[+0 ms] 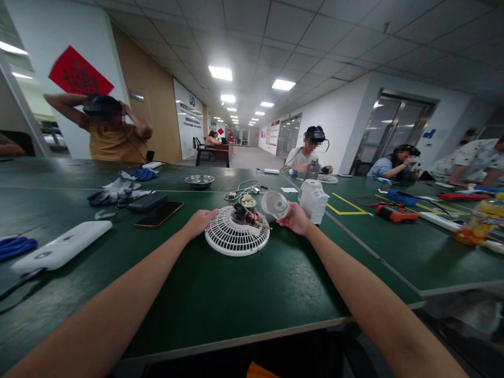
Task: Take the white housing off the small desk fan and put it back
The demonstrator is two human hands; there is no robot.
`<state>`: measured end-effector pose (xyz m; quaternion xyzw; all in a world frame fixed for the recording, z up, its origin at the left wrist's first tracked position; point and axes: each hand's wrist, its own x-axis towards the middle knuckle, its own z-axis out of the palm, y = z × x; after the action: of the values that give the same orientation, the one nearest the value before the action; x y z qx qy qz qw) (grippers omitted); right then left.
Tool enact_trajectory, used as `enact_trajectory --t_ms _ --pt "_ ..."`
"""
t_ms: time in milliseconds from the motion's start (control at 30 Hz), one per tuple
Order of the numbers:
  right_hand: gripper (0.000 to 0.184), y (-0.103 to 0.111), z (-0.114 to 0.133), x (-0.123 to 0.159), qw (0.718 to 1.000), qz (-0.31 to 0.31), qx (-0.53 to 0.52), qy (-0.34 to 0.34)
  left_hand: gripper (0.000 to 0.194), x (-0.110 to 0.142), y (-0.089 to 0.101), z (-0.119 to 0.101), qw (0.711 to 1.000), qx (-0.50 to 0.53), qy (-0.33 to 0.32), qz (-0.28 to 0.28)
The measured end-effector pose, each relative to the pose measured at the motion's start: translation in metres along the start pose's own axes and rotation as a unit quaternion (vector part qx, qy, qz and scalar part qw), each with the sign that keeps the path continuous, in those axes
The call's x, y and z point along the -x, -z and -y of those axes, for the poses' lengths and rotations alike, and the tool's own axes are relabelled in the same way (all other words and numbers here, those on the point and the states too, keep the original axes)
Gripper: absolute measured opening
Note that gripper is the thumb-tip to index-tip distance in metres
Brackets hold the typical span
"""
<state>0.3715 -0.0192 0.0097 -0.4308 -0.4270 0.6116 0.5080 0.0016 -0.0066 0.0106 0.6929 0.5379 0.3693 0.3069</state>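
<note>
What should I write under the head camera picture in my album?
Left hand at a white round grille, right hand holding a translucent cup-shaped part.

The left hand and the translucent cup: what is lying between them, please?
In the head view, the white round grille, with the dark wired assembly on top of it, lies between the left hand and the translucent cup.

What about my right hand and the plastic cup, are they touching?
Touching: in the head view, your right hand grips the plastic cup by its side.
</note>
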Motion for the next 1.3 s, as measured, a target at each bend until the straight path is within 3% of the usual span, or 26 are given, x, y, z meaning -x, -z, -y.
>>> enact_trajectory --t_ms 567,1300 --pt "0.039 0.002 0.001 -0.001 1.0 0.019 0.002 0.004 0.066 -0.01 -0.001 0.017 0.999 -0.02 -0.019 0.028" --pt "0.041 0.002 0.0 -0.001 1.0 0.02 0.004 0.008 0.056 0.002 0.001 0.0 1.0 0.005 -0.001 0.012"
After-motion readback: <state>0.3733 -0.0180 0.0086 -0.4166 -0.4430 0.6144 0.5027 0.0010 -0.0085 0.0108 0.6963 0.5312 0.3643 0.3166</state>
